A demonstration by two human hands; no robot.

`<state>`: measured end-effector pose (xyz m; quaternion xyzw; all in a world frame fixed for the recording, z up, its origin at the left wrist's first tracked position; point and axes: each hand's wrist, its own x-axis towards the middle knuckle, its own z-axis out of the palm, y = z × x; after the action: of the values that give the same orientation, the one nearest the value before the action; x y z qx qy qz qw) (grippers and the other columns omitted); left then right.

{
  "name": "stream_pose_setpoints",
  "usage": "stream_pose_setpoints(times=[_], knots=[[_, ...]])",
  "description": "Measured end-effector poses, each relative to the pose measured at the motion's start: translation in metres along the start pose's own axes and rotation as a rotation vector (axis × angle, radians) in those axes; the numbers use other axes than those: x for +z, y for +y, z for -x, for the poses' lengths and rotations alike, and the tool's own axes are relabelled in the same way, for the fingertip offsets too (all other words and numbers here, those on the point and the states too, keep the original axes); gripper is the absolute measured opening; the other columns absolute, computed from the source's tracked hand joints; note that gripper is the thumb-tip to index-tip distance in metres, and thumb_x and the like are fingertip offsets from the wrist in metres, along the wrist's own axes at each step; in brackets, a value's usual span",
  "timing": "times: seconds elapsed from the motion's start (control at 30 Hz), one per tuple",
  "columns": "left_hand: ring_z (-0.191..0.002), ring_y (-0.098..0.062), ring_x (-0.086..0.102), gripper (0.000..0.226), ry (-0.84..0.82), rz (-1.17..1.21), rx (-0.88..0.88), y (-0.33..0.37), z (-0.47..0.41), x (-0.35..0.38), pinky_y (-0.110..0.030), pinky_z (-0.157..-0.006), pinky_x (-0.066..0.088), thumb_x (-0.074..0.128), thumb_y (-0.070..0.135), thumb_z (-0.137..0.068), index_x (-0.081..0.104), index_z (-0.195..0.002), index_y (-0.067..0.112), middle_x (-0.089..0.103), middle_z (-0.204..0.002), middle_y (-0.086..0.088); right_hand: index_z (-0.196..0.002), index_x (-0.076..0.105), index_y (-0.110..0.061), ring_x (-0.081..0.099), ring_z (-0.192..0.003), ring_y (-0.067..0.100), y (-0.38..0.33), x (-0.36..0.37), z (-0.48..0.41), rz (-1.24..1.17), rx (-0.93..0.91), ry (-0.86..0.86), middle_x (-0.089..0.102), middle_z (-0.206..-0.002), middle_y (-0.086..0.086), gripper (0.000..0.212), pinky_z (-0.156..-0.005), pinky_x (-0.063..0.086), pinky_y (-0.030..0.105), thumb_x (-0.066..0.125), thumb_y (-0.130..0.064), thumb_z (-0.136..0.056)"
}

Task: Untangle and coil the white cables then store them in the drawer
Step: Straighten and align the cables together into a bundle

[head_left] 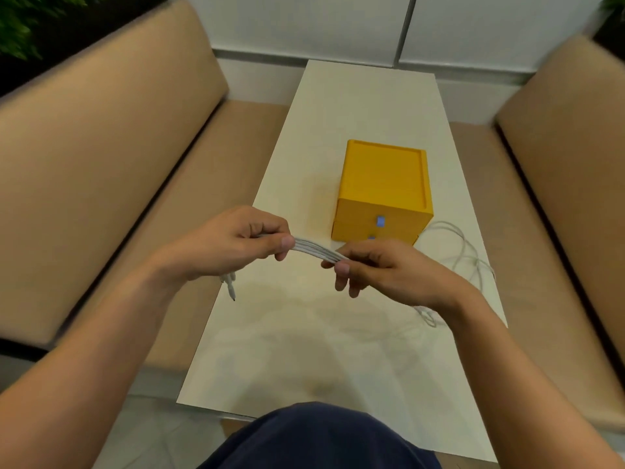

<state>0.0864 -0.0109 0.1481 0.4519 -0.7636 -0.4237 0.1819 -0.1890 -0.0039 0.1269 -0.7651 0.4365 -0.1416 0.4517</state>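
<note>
— Nearest the camera?
— Dark blue clothing (321, 438) at the bottom edge, overlapping the near end of the pale surface (304, 350).
— And just past that?
— Two bare forearms, reaching in from the lower corners. At the left hand (233, 243): fingers (280, 254) curled, thumb pressed down on a flat bundle of white cables (313, 250). At the right hand (385, 270): thumb and forefinger pinching the other end of the same bundle, other fingers loosely bent underneath.
— Where exactly, that bundle?
— In the air above the surface, several strands side by side, spanning the short gap between both hands. Connector ends (231, 287) dangling below the left wrist.
— More cable anywhere?
— Out behind the right wrist, then lying in loose loops (468, 252) on the surface, right of the yellow drawer box (385, 194).
— The box itself?
— Just beyond the hands, standing on the surface. Two drawer fronts with small blue pulls (380, 221); upper one flush, lower one partly hidden behind the right hand, hard to judge.
— Farther out?
— Tan padded benches (101, 164) along both sides, white wall panels (304, 22) at the far end, green foliage (20, 25) in the upper left corner.
</note>
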Motion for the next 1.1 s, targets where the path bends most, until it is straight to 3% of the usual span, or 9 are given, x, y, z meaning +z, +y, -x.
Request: stream_pose_setpoints(times=[0.1, 0.23, 0.37, 0.47, 0.57, 0.67, 0.87, 1.0, 1.1], knots=[[-0.059, -0.015, 0.032, 0.035, 0.042, -0.004, -0.031, -0.003, -0.002, -0.003, -0.031, -0.057, 0.027, 0.055, 0.049, -0.093, 0.067, -0.075, 0.021, 0.038, -0.056, 0.014, -0.104, 0.072, -0.023, 0.065, -0.069, 0.010, 0.001, -0.002, 0.001, 0.031, 0.010, 0.057, 0.073, -0.083, -0.008, 0.024, -0.068, 0.055, 0.036, 0.052, -0.036, -0.106], [-0.059, -0.016, 0.035, 0.033, 0.050, -0.015, -0.070, -0.004, -0.008, 0.001, -0.029, -0.056, 0.029, 0.055, 0.049, -0.092, 0.073, -0.079, 0.024, 0.041, -0.057, 0.012, -0.091, 0.071, -0.024, 0.046, -0.059, 0.004, -0.002, -0.004, 0.006, 0.017, -0.049, 0.178, 0.060, -0.068, -0.009, 0.025, -0.056, 0.035, 0.018, 0.054, -0.036, -0.104], [-0.068, -0.014, 0.041, 0.030, -0.008, 0.001, -0.057, 0.000, -0.011, 0.000, -0.036, -0.067, 0.033, 0.055, 0.049, -0.094, 0.075, -0.099, 0.028, 0.047, -0.068, 0.007, -0.093, 0.075, -0.024, 0.048, -0.063, 0.014, 0.003, -0.014, 0.009, -0.051, 0.023, 0.190, 0.068, -0.072, -0.001, 0.024, -0.061, 0.038, 0.030, 0.058, -0.037, -0.103], [-0.066, -0.017, 0.038, 0.035, 0.002, -0.053, -0.055, 0.005, -0.015, 0.001, -0.034, -0.064, 0.030, 0.054, 0.056, -0.097, 0.077, -0.091, 0.031, 0.042, -0.066, 0.004, -0.088, 0.076, -0.019, 0.044, -0.057, 0.010, 0.006, -0.018, 0.009, -0.021, 0.031, 0.248, 0.069, -0.072, 0.006, 0.025, -0.056, 0.036, 0.026, 0.063, -0.037, -0.100], [-0.055, -0.009, 0.035, 0.032, 0.084, -0.132, -0.072, 0.006, -0.021, 0.006, -0.023, -0.054, 0.028, 0.060, 0.046, -0.101, 0.074, -0.077, 0.030, 0.041, -0.059, 0.006, -0.085, 0.077, -0.020, 0.043, -0.054, 0.004, 0.005, -0.021, 0.009, -0.032, 0.029, 0.293, 0.064, -0.065, -0.004, 0.021, -0.053, 0.034, 0.019, 0.067, -0.034, -0.098], [-0.048, -0.008, 0.034, 0.033, 0.151, -0.162, -0.097, 0.006, -0.025, 0.010, -0.020, -0.048, 0.028, 0.061, 0.040, -0.100, 0.072, -0.073, 0.025, 0.040, -0.052, 0.009, -0.084, 0.078, -0.019, 0.043, -0.054, 0.004, 0.004, -0.021, 0.011, -0.021, -0.018, 0.324, 0.062, -0.065, 0.004, 0.020, -0.052, 0.033, 0.019, 0.069, -0.032, -0.096], [-0.044, -0.007, 0.041, 0.033, 0.224, -0.195, -0.022, 0.023, -0.032, 0.016, -0.016, -0.044, 0.032, 0.066, 0.038, -0.098, 0.067, -0.069, 0.022, 0.047, -0.046, 0.013, -0.082, 0.074, -0.021, 0.043, -0.057, 0.013, 0.019, -0.003, -0.016, 0.143, 0.040, 0.467, 0.058, -0.064, 0.007, 0.024, -0.055, 0.030, 0.033, 0.064, -0.033, -0.100], [-0.045, -0.008, 0.040, 0.034, 0.377, -0.164, -0.064, 0.004, -0.035, 0.006, -0.017, -0.044, 0.029, 0.073, 0.040, -0.093, 0.068, -0.065, 0.020, 0.045, -0.044, 0.013, -0.083, 0.073, -0.021, 0.043, -0.056, 0.010, 0.004, -0.002, -0.012, 0.170, -0.007, 0.428, 0.053, -0.057, -0.007, 0.026, -0.053, 0.031, 0.033, 0.061, -0.035, -0.102], [-0.047, -0.009, 0.041, 0.032, 0.361, -0.174, -0.100, -0.011, -0.033, 0.009, -0.020, -0.047, 0.029, 0.069, 0.045, -0.094, 0.072, -0.069, 0.025, 0.047, -0.047, 0.013, -0.078, 0.070, -0.021, 0.043, -0.053, 0.008, -0.013, 0.000, -0.005, 0.193, -0.054, 0.296, 0.050, -0.053, -0.012, 0.031, -0.049, 0.028, 0.023, 0.059, -0.038, -0.102]])
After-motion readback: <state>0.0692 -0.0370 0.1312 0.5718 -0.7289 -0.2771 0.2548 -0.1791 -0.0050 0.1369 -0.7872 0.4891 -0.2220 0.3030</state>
